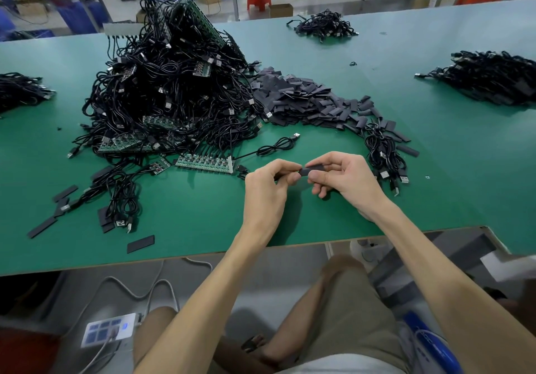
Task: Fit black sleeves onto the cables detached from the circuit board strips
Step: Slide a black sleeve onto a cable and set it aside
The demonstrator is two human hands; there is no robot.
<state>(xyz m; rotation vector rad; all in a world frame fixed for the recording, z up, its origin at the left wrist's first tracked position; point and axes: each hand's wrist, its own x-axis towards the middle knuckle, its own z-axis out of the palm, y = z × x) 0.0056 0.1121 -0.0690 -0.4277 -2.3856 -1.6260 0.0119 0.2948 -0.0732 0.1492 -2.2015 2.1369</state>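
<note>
My right hand [340, 179] pinches a short black sleeve [311, 169] between thumb and fingers. My left hand [268, 185] pinches the end of a black cable [272, 148] right at the sleeve's mouth; the cable tip is hidden by my fingers. That cable runs back across the green table [203, 222] to a coil with a USB plug. A green circuit board strip [204, 163] with cables attached lies just left of my hands. A heap of loose black sleeves [307, 98] sits behind.
A tall tangle of cables and board strips [171, 92] fills the left centre. Cable bundles lie at the right [490, 79], far back [324, 26], left edge [20, 89] and beside my right hand [385, 153]. Stray sleeves [140, 243] lie near the front edge.
</note>
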